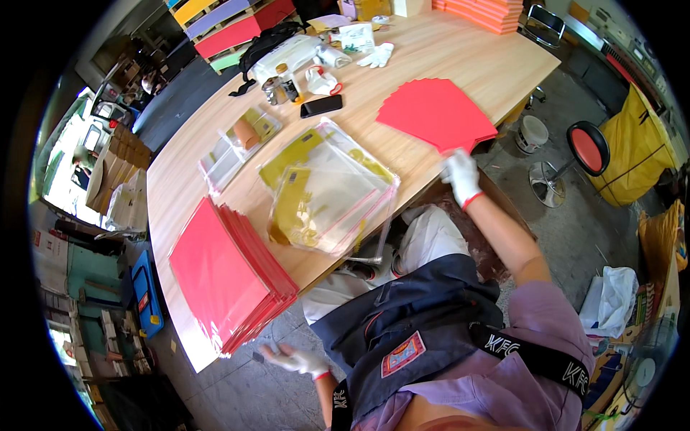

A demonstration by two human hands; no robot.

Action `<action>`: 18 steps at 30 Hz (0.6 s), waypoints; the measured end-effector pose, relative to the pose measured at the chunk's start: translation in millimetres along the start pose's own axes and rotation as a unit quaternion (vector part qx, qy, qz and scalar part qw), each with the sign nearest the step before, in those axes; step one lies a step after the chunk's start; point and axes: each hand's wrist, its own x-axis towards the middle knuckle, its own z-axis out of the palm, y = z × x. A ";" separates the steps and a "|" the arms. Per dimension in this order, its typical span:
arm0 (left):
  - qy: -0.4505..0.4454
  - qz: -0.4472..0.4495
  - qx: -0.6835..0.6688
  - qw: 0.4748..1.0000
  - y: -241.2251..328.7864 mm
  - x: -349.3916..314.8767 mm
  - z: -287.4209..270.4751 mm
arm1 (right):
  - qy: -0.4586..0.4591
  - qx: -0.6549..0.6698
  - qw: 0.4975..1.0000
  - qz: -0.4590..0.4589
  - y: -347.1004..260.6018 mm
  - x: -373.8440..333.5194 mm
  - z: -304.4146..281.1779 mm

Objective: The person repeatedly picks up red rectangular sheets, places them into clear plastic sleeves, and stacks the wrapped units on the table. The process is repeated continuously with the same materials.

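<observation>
My right hand (461,177), in a white glove with a red cuff, is at the near corner of a fanned pile of red sheets (438,115). Its fingertips meet the pile's edge, but they are blurred, and whether they pinch a sheet is unclear. Low beside the table's near edge, my left hand (296,360), gloved the same way, has its fingers apart and nothing in them. Next to it, a thick stack of red sheets in clear sleeves (233,276) juts over the edge. Between the two red piles lie clear plastic bags (332,188) with yellow-green printing, overhanging the near edge.
Farther back on the wooden table (402,68) are a smaller bag pile with a brown object (246,133), a black phone (321,106), jars (287,82) and a spare white glove (376,56). A round stool (587,147) and a white bucket (532,134) stand right.
</observation>
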 end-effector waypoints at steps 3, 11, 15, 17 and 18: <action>-0.246 0.129 -0.029 0.960 45.6 -42.7 47.4 | 0.127 0.029 0.986 0.106 7.6 81.9 -99.3; -0.419 0.355 0.171 0.818 100.2 -12.7 196.2 | 0.118 0.033 0.975 0.187 14.4 131.9 -132.7; -0.460 0.413 0.198 0.761 88.8 19.6 228.4 | 0.133 -0.024 0.983 0.121 10.2 135.1 -121.3; -0.482 0.425 0.198 0.740 85.4 41.8 236.8 | 0.139 -0.030 0.988 0.062 6.3 130.3 -110.4; -0.426 0.479 0.228 0.732 85.8 49.1 239.3 | 0.134 0.018 0.990 0.041 5.7 132.8 -107.3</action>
